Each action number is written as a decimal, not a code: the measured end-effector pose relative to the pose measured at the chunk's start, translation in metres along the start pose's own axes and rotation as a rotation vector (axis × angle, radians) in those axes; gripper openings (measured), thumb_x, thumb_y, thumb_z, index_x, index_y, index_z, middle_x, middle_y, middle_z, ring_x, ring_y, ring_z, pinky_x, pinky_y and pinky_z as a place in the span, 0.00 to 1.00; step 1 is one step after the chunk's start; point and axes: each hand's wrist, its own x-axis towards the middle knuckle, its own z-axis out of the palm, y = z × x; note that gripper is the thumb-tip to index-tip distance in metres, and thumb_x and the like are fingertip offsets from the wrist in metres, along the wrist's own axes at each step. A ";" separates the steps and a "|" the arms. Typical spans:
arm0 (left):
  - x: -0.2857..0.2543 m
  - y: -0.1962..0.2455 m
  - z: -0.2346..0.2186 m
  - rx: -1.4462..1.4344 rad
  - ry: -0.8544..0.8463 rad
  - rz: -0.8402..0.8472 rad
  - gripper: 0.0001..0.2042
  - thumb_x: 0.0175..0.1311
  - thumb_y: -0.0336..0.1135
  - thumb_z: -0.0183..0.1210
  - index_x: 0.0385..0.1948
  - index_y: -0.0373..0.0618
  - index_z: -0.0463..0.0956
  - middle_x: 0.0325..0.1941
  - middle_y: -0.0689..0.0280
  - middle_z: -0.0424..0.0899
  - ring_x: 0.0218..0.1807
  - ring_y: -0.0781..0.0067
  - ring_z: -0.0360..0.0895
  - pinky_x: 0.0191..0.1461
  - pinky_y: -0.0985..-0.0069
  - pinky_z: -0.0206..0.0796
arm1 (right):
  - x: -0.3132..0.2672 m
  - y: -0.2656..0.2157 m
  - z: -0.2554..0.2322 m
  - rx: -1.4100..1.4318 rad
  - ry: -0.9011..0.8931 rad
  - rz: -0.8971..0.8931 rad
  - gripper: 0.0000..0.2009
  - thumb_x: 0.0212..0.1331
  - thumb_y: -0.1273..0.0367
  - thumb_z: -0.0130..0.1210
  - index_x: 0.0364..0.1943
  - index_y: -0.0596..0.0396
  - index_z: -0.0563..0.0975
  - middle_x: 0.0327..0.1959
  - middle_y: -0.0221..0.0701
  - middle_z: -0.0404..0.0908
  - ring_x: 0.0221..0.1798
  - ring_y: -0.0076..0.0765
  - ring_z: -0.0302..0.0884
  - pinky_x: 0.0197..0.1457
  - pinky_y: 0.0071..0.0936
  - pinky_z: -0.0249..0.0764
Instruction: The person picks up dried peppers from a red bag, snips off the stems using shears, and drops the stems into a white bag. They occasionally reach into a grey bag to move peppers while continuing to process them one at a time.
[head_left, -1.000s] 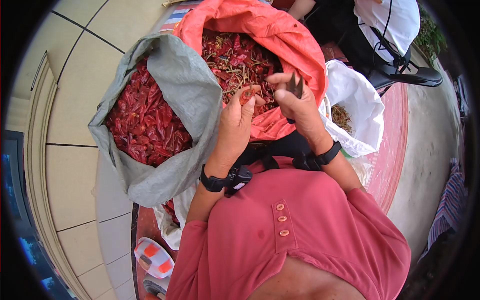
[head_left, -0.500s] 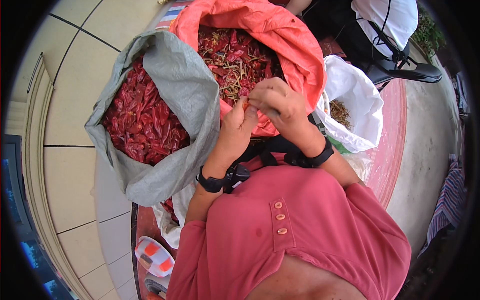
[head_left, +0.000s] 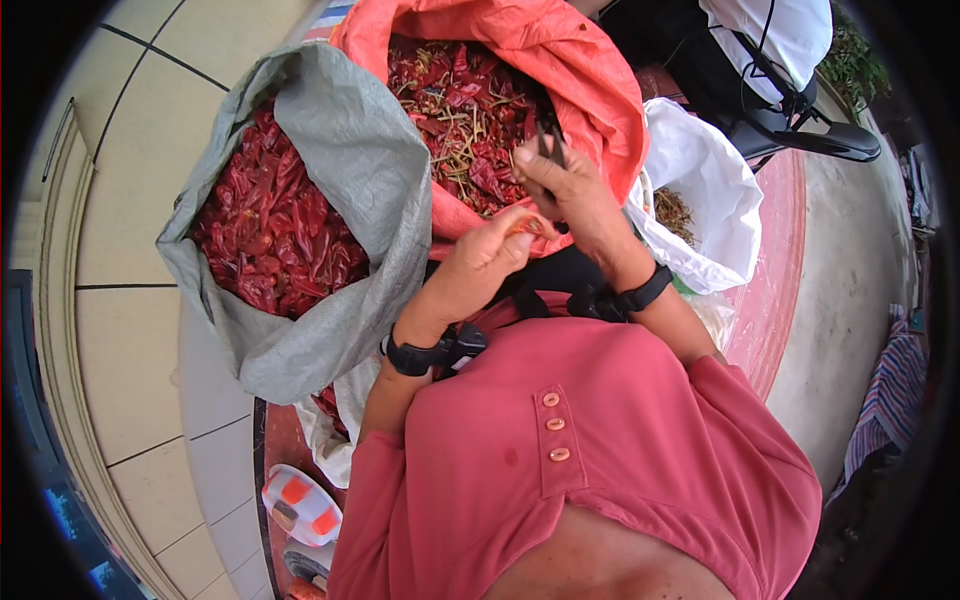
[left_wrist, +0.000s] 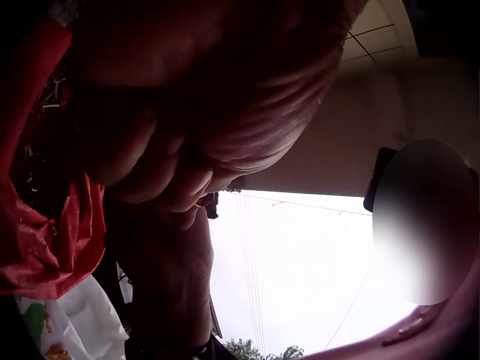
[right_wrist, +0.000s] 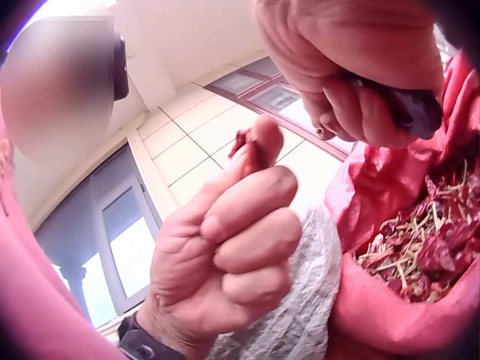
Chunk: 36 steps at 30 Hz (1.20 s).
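Note:
My left hand (head_left: 482, 262) pinches a dried red chili (head_left: 532, 227) between thumb and forefinger, in front of the red sack's near rim. In the right wrist view the same chili (right_wrist: 253, 152) pokes out past the thumb, with the other fingers curled in. Just beyond it my right hand (head_left: 580, 198) grips a pair of scissors (head_left: 551, 146), their dark blades pointing up over the red sack (head_left: 600, 110). A dark scissor handle (right_wrist: 414, 112) shows under that palm in the right wrist view. The left wrist view is dim and hides the chili behind my hand.
Dried chilies mixed with cut stems (head_left: 462, 125) fill the red sack. To the left, a grey sack (head_left: 350, 120) holds stemless red chilies (head_left: 280, 220). A white sack (head_left: 725, 200) with brown stems (head_left: 672, 215) stands right. Another person's dark-clad legs show at upper right.
My hands came together at the chili half a second ago and have since moved apart. The right hand has drawn up and right with the scissors; the left has tilted right, still holding the chili.

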 end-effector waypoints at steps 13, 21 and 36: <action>-0.014 0.012 -0.012 -0.349 0.064 0.080 0.21 0.70 0.45 0.44 0.54 0.38 0.68 0.26 0.74 0.64 0.26 0.88 0.55 0.27 0.87 0.44 | -0.053 0.016 -0.161 -1.375 0.876 0.077 0.16 0.64 0.57 0.52 0.39 0.58 0.75 0.37 0.51 0.82 0.45 0.59 0.79 0.44 0.46 0.72; -0.012 -0.004 -0.016 -0.337 0.110 0.193 0.17 0.72 0.40 0.43 0.55 0.40 0.68 0.39 0.70 0.75 0.35 0.85 0.65 0.41 0.86 0.56 | -0.061 -0.035 -0.059 -0.675 0.118 -0.215 0.14 0.68 0.63 0.51 0.42 0.62 0.75 0.35 0.35 0.79 0.41 0.28 0.75 0.47 0.26 0.71; -0.013 -0.013 -0.014 -0.423 0.273 0.260 0.09 0.71 0.32 0.53 0.47 0.38 0.70 0.40 0.63 0.81 0.44 0.78 0.78 0.51 0.79 0.71 | -0.052 -0.043 -0.001 -1.033 -0.118 -0.468 0.14 0.59 0.60 0.59 0.42 0.54 0.78 0.33 0.34 0.82 0.35 0.44 0.81 0.34 0.35 0.74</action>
